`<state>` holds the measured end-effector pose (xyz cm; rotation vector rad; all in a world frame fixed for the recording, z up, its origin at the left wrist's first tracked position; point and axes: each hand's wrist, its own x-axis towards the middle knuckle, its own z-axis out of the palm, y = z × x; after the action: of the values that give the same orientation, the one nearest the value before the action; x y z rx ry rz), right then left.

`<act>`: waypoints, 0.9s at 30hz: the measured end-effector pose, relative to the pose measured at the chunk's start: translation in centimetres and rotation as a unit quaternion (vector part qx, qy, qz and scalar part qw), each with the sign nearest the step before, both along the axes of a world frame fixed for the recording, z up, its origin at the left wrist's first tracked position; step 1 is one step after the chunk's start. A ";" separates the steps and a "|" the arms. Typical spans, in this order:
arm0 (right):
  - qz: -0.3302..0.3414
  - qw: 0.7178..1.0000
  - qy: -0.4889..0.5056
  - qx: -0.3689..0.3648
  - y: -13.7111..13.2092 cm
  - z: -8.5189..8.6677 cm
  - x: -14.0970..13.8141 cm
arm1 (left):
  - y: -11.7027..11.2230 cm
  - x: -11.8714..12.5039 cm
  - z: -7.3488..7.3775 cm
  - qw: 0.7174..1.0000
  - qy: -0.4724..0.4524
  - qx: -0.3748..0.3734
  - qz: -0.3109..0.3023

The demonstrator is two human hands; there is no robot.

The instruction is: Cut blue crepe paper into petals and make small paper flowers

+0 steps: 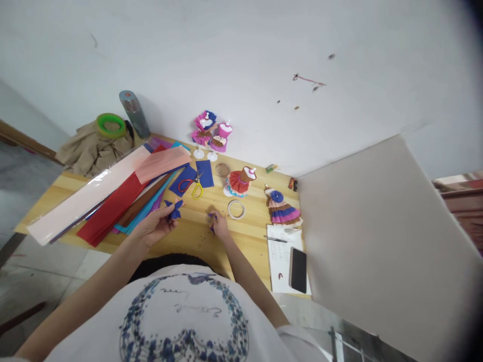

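Between the fingertips of my left hand (156,226) is a blue paper flower (174,209) with pointed petals and a bit of pink at its edge, held above the front of the table. My right hand (219,224) is low over the wood, its fingers closed around small blue-purple bits too small to name. Dark specks lie on the wood near it. Beyond my hands, scissors (191,185) with one red and one yellow handle rest on folded blue paper (205,173). A roll of white tape (236,209) lies to the right of my right hand.
Crepe paper sheets (109,211) spread over the left side, near a thermos (135,114) and a green ring (110,125) on brown cloth. Small dress forms (241,182) stand at the back; a paper dress (283,207), clipboard (277,261) and phone (298,270) lie right, beside a grey panel (362,226).
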<state>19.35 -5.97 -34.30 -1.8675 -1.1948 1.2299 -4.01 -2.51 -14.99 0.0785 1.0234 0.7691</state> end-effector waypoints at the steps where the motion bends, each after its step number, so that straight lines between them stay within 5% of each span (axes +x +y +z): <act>1: -0.027 0.999 0.036 0.003 0.0 0.5 0.0 | 0.0 0.3 0.1 1.000 0.012 0.009 0.001; 6: -0.122 0.967 0.217 0.053 0.1 5.5 -1.5 | 0.0 2.9 1.7 0.992 0.047 0.111 -0.027; 14: -0.077 0.893 0.425 0.127 -0.7 21.0 -2.5 | 0.5 5.5 6.1 0.943 0.092 0.299 -0.112; 17: -0.090 0.854 0.499 0.119 -0.8 24.6 -2.6 | 0.8 5.8 7.1 0.938 0.070 0.320 -0.114; 20: -0.149 0.836 0.520 0.092 -0.1 25.4 -2.4 | 0.9 5.7 7.4 0.945 0.029 0.303 -0.121; 27: -0.190 0.819 0.535 0.078 1.3 23.2 -2.6 | 0.4 5.6 6.7 0.960 -0.021 0.249 -0.126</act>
<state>16.74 -4.66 -11.06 -0.8957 -0.2546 1.5207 1.54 -2.10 -8.27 0.6124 0.7414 0.7737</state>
